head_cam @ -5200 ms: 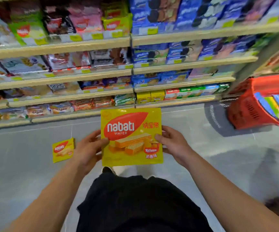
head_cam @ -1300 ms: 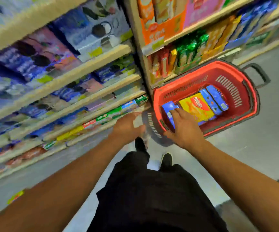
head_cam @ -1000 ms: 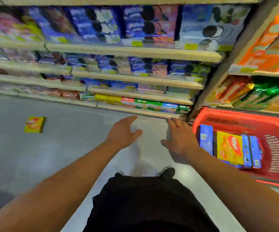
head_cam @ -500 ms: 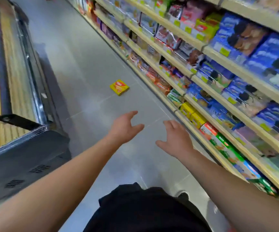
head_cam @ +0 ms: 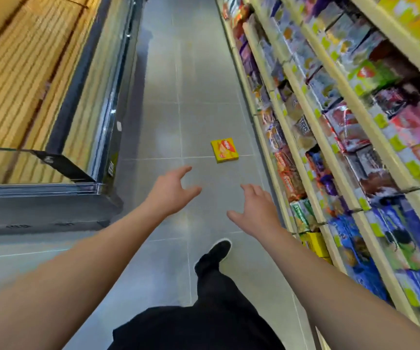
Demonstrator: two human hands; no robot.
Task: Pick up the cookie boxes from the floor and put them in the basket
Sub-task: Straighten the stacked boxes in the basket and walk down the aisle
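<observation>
On the grey floor (head_cam: 198,79) ahead of me lies one yellow cookie box (head_cam: 224,150), flat, near the bottom of the snack shelves (head_cam: 335,137) on my right. A moment ago I was bent over the red basket, where a bigger yellow box now sits with the blue ones; since then I have turned away and the basket is out of my view. So I think that box is done and this small one is next. My left hand (head_cam: 169,192) and my right hand (head_cam: 255,210) both reach forward with fingers spread apart, and they hold nothing. Both are well short of the box. I count one box on the floor, two empty hands, and one black shoe (head_cam: 216,251) stepping forward. A long freezer case (head_cam: 60,137) runs along my left side.
</observation>
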